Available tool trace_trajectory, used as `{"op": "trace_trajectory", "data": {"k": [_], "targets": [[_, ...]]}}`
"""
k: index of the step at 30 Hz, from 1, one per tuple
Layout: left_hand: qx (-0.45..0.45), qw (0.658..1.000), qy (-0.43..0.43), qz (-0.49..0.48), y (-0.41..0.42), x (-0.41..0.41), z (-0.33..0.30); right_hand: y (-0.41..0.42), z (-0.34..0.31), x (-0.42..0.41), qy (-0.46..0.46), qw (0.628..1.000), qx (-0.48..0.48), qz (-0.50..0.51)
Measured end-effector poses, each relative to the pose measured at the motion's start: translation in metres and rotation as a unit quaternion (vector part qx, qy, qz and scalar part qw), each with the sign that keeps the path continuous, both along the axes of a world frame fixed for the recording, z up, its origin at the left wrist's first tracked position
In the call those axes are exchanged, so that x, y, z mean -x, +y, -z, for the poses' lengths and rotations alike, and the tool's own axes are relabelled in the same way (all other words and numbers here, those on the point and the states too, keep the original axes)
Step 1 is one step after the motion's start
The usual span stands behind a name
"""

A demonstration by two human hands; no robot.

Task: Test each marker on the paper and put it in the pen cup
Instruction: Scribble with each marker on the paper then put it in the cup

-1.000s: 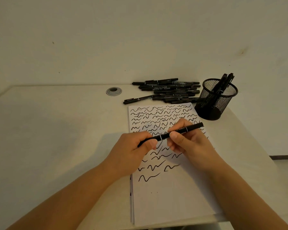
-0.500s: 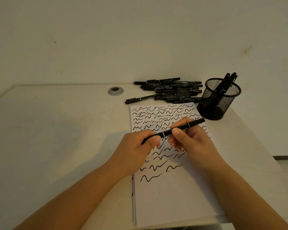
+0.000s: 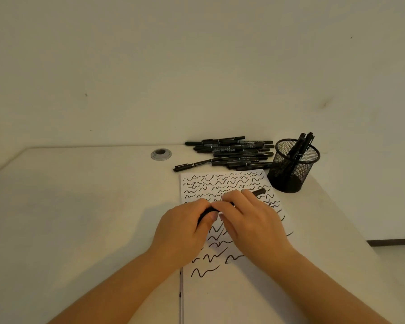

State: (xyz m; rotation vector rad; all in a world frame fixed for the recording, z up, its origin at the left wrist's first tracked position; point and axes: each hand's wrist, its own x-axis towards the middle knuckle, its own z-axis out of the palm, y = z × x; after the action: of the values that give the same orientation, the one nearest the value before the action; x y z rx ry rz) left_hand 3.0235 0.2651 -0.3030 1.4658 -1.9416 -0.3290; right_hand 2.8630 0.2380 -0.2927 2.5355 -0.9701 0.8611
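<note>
Marker (image 3: 258, 192) in both hands' grip

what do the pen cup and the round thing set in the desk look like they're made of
The pen cup looks like black wire mesh, probably metal with a matte finish: the markers inside show through its fine grid of holes. The round fitting sunk in the desk is a grey ring around a dark hole; its dull sheen could be plastic or metal, too small to tell.

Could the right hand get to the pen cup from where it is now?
Probably yes. The right hand grips the marker over the paper; the pen cup stands just beyond, with nothing between them.
</note>
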Motion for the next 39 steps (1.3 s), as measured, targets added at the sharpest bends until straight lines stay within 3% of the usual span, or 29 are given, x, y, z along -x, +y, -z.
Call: {"op": "trace_trajectory", "data": {"k": [6, 10, 13, 18, 23, 32, 39], "targets": [[0.052, 0.997, -0.05, 0.013, -0.02, 0.01, -0.023, -0.02, -0.034, 0.018, 0.039, 0.998, -0.041, 0.015], [0.051, 0.995, -0.081, -0.006, -0.048, 0.011, -0.042, -0.042, -0.062, 0.038, -0.07, 0.99, -0.083, 0.089], [-0.008, 0.994, -0.106, -0.039, -0.08, 0.011, -0.045, -0.063, -0.078, 0.058, -0.19, 0.964, -0.12, 0.144], [-0.063, 0.983, -0.153, -0.084, -0.134, 0.008, -0.032, -0.078, -0.089, 0.083, -0.314, 0.928, -0.142, 0.143], [-0.092, 0.97, -0.206, -0.088, -0.17, 0.006, -0.01, -0.091, -0.08, 0.097, -0.305, 0.916, -0.196, 0.172], [-0.051, 0.964, -0.248, -0.082, -0.192, 0.021, 0.008, -0.107, -0.061, 0.102, -0.235, 0.908, -0.252, 0.24], [-0.039, 0.96, -0.26, -0.094, -0.197, 0.02, 0.01, -0.109, -0.053, 0.098, -0.211, 0.916, -0.248, 0.235]]}}
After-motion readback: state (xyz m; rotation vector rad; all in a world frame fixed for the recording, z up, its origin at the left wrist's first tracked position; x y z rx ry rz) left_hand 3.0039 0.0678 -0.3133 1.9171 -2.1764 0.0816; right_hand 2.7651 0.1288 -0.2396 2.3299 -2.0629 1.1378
